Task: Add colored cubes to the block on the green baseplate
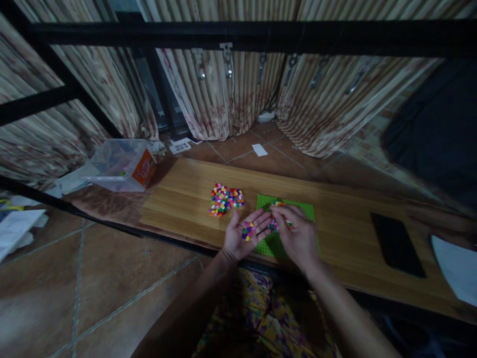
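My left hand (238, 238) is turned palm up with its fingers stretched out, and several small coloured bricks (247, 231) rest on the palm. Just right of it, my right hand (298, 236) is closed in a pinch over a green studded baseplate (303, 205). Whatever sits between the pinched fingertips is too small and covered to make out. Multicoloured bricks (274, 224) stand on the baseplate, partly hidden by the right fingers. A loose heap of small coloured bricks (225, 199) lies on the wooden board, beyond and left of my left hand.
The long wooden board (179, 199) carries a black flat slab (397, 243) on the right, near a white sheet (456, 268). A clear plastic bin (119, 164) with an orange label stands at the left. Dark metal rails (261, 37) and curtains (223, 94) are behind.
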Demonstrator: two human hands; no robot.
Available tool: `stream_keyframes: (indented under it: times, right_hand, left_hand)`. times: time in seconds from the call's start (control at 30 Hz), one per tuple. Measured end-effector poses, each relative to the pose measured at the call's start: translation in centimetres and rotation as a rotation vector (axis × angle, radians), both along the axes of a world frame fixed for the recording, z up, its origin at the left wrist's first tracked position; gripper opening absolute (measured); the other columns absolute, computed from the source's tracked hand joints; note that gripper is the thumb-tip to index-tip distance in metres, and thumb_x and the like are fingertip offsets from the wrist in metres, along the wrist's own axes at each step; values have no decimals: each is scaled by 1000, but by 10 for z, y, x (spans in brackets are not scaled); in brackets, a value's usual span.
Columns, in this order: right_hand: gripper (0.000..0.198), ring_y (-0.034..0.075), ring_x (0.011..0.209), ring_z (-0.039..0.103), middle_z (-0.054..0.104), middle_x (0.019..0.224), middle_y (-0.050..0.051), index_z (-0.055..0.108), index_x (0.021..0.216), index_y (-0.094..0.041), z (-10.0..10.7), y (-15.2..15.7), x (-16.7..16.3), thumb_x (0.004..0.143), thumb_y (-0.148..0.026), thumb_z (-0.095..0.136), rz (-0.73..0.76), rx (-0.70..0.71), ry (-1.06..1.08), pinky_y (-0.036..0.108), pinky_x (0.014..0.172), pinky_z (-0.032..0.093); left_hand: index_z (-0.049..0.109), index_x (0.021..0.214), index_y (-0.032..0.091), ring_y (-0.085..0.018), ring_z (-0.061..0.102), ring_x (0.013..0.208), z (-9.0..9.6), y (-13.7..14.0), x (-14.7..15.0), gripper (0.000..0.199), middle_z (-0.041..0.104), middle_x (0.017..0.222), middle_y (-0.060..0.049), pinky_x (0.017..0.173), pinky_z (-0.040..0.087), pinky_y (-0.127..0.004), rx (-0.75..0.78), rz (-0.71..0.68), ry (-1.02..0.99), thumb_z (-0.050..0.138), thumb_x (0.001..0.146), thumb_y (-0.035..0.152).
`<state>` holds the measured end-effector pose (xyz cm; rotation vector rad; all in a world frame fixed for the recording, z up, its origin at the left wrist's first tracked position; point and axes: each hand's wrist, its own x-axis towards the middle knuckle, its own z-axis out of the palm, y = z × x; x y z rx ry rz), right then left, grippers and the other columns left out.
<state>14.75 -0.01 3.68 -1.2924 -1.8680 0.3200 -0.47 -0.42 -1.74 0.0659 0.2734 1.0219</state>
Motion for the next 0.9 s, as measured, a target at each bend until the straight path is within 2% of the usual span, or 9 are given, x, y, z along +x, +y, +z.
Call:
stream_keyframes:
  times: [0.1,0.23,0.43,0.63,0.8,0.9]
  right_hand:
    - [24,19,91,61,67,96,5,67,97,-24,-8,-21,-18,90,-21,44,115,-97,-55,33,81,49]
    - [26,22,92,60,65,100,10,65,101,-19,-28,-28,-35,89,-17,42,58,-167,-133,37,81,50]
    - [24,22,88,60,64,98,9,65,99,-20,-40,-22,-43,87,-17,44,17,-136,-180,36,80,50]
    - [19,21,86,61,65,91,7,64,88,-21,-36,-23,-42,87,-20,46,23,-174,-102,35,79,50]
    - [12,17,71,63,68,83,2,65,88,-22,-23,-29,-33,84,-27,54,-21,-320,154,30,69,51]
    - [13,17,76,64,69,85,1,67,88,-24,-15,-28,-21,83,-29,57,-23,-300,259,30,71,51]
  left_hand:
    - [50,128,6,-24,58,108,1,0,0,71,59,124,-18,94,41,-34,9,21,6,32,87,61]
    - [48,130,5,-28,49,122,3,-2,-1,73,55,128,-19,101,35,-37,13,41,19,30,87,61]
    - [49,129,8,-28,43,127,3,-1,-3,70,54,131,-17,105,31,-40,12,34,-7,28,88,60]
    - [49,129,8,-28,43,128,1,-1,-3,69,54,131,-18,105,31,-41,9,33,-28,29,88,60]
    - [50,127,6,-27,47,124,0,-1,-3,68,56,128,-18,103,33,-37,-12,19,-41,31,88,59]
    - [50,128,7,-25,51,120,-1,0,-3,69,57,127,-18,101,35,-35,-26,7,-42,32,87,60]
